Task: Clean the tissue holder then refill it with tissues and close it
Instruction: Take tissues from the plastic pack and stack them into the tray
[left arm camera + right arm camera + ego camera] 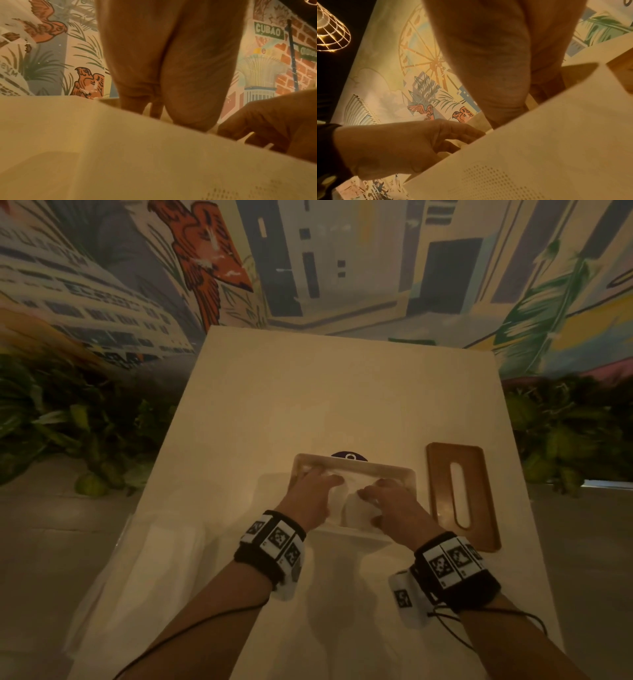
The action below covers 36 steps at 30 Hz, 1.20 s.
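Both hands reach into the open rectangular pale wooden tissue holder (356,468) on the white desk (308,392); left hand (310,495) lies flat with straight fingers on the white tissues (337,494); right hand (390,501) curls its fingers around a wad of them; the brown slotted wooden lid (460,494) lies just right.

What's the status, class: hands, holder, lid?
Both hands, left hand and right hand, pressing tissues into open tissue holder. Lid lies off, right of holder. Nothing blocking.

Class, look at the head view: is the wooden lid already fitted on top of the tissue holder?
No: the wooden lid lies flat on the table beside the open tissue holder.
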Each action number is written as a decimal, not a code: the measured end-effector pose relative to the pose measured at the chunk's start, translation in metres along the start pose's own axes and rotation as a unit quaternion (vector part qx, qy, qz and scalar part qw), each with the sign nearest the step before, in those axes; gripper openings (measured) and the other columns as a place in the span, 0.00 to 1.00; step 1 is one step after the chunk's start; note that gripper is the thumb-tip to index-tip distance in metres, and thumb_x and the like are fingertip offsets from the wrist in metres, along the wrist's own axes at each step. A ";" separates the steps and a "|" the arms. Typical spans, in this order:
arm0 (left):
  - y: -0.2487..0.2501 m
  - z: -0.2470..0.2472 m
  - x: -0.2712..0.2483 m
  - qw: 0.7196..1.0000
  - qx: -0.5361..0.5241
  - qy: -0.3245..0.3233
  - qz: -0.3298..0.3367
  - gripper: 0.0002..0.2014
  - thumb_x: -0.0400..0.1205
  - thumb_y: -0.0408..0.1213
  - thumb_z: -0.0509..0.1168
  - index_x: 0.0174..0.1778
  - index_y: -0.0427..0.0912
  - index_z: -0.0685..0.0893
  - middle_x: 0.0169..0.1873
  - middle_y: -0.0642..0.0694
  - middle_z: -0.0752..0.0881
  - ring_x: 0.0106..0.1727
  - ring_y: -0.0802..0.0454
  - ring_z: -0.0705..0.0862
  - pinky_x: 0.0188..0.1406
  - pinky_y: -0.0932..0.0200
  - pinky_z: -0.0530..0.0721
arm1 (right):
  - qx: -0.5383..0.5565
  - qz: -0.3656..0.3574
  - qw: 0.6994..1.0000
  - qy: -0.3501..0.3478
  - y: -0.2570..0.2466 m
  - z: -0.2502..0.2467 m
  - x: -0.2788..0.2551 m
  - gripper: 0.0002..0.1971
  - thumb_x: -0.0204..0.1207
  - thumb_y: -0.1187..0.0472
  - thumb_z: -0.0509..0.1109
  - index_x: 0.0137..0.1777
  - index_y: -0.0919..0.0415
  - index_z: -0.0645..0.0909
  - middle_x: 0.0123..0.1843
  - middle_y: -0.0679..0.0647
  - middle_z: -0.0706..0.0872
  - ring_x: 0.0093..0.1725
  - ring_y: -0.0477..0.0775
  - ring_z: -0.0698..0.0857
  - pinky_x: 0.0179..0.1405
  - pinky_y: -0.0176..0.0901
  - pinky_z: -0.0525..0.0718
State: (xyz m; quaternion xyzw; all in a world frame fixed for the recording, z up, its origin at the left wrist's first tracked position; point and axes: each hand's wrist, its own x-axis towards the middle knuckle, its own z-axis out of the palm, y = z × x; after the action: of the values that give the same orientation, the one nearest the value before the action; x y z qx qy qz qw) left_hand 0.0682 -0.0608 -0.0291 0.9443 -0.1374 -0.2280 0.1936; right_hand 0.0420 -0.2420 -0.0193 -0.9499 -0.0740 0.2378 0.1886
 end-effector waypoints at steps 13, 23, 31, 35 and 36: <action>-0.027 -0.028 -0.082 0.971 -0.155 0.172 0.054 0.19 0.81 0.40 0.67 0.68 0.54 0.79 0.67 0.55 0.82 0.70 0.58 0.77 0.74 0.55 0.72 | 0.046 -0.067 0.980 0.181 -0.014 -0.009 -0.045 0.21 0.74 0.56 0.77 0.67 0.53 0.81 0.68 0.53 0.81 0.68 0.53 0.78 0.66 0.42 0.71; -0.137 0.018 -0.225 0.887 -0.195 0.359 -0.214 0.10 0.74 0.27 0.74 0.47 0.46 0.89 0.44 0.52 0.89 0.41 0.55 0.86 0.43 0.60 0.86 | 0.135 -0.254 0.955 0.073 -0.159 0.055 -0.038 0.12 0.77 0.56 0.72 0.60 0.50 0.85 0.55 0.41 0.86 0.48 0.39 0.82 0.51 0.24 0.77; -0.184 0.053 -0.243 0.884 -0.178 0.261 -0.345 0.11 0.78 0.31 0.69 0.55 0.47 0.85 0.57 0.49 0.83 0.61 0.49 0.80 0.66 0.59 0.73 | 0.064 -0.265 0.962 -0.014 -0.269 0.109 0.022 0.14 0.83 0.62 0.62 0.68 0.58 0.77 0.64 0.54 0.81 0.64 0.54 0.79 0.64 0.40 0.73; -0.186 0.053 -0.238 0.880 -0.177 0.178 -0.403 0.15 0.81 0.33 0.64 0.62 0.51 0.82 0.61 0.51 0.78 0.61 0.51 0.78 0.64 0.56 0.79 | -0.063 -0.254 0.963 -0.072 -0.293 0.134 0.049 0.17 0.84 0.63 0.60 0.71 0.63 0.71 0.69 0.60 0.76 0.68 0.59 0.75 0.69 0.46 0.71; -0.186 0.052 -0.236 0.880 -0.177 0.163 -0.410 0.16 0.81 0.32 0.63 0.63 0.52 0.82 0.60 0.50 0.78 0.60 0.50 0.78 0.62 0.54 0.81 | -0.102 -0.254 0.959 -0.080 -0.297 0.140 0.054 0.16 0.83 0.64 0.59 0.70 0.64 0.70 0.69 0.61 0.76 0.68 0.60 0.76 0.68 0.47 0.72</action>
State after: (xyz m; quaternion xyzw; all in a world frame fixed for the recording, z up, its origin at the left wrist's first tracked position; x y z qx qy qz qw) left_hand -0.1279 0.1711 -0.0624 0.8900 0.3382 -0.1500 0.2667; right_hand 0.0068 0.0880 -0.0393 -0.8920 -0.3514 0.2487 0.1379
